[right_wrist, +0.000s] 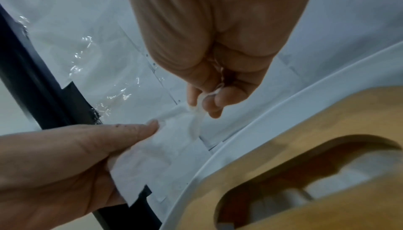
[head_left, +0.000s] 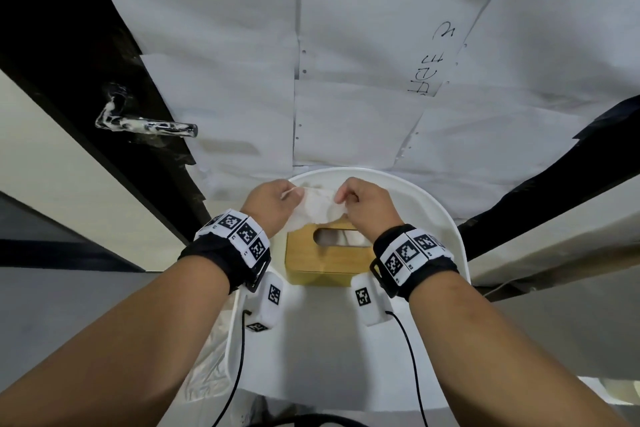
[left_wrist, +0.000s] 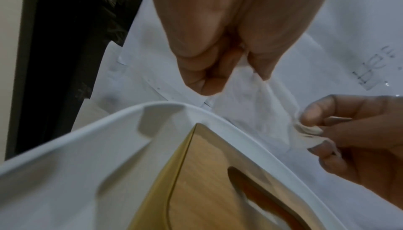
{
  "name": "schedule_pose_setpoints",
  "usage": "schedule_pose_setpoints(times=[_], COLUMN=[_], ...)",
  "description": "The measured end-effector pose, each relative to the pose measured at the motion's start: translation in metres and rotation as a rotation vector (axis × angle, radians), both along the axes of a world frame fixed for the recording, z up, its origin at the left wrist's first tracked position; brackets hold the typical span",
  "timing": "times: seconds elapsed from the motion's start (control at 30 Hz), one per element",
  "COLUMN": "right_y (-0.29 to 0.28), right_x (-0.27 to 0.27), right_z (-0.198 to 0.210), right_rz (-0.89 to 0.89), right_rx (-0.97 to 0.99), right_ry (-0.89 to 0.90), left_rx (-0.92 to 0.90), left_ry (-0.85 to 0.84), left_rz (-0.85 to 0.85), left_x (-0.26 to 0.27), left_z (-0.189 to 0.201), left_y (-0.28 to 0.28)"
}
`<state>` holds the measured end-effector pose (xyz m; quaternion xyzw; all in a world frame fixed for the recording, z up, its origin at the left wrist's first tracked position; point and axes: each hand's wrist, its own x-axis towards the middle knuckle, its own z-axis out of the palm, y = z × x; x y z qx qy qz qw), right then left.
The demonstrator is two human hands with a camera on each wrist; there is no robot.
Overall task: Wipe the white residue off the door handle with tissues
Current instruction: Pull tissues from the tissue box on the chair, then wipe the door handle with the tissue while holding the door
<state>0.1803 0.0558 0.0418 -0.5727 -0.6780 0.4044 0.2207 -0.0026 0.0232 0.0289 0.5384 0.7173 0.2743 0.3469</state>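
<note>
A chrome door handle (head_left: 147,123) smeared with white residue sticks out of the dark door at the left. Both hands hold one white tissue (head_left: 318,206) stretched between them above a wooden tissue box (head_left: 329,258). My left hand (head_left: 277,199) pinches its left edge and my right hand (head_left: 353,198) pinches its right edge. In the left wrist view the tissue (left_wrist: 257,106) hangs from the left hand (left_wrist: 224,71) across to the right hand (left_wrist: 322,133). From the right wrist, the right hand (right_wrist: 205,99) pinches a twisted corner and the tissue (right_wrist: 157,156) lies over the left hand (right_wrist: 98,151).
The box stands on a white round-edged stand (head_left: 446,215) set against the door, with more tissue in its slot (head_left: 346,237). White paper sheets (head_left: 381,62) are taped over the door panel. Black cables (head_left: 412,357) trail from both wrists.
</note>
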Motion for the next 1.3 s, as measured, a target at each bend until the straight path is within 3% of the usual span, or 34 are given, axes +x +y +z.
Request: schedule_pose_setpoints(times=[0.47,0.7,1.1,1.3], right_y=[0.001,-0.010,-0.039,-0.048], right_x=[-0.058,-0.122,-0.223,-0.236], right_z=[0.035,0.049,0.071,0.085], right_rz=[0.118,0.061,0.071,0.037], right_rx=[0.162,0.116,0.136,0.052], right_ry=[0.004,0.194,0.227,0.294], left_rx=[0.172,0.230,0.272,0.319], left_ry=[0.023,-0.016,0.076,0.067], left_rz=[0.135,0.103,0.112,0.130], left_x=[-0.058,-0.118,-0.225,-0.243], left_z=[0.033,0.047,0.059,0.063], left_y=[-0.021,-0.036,-0.060,-0.064])
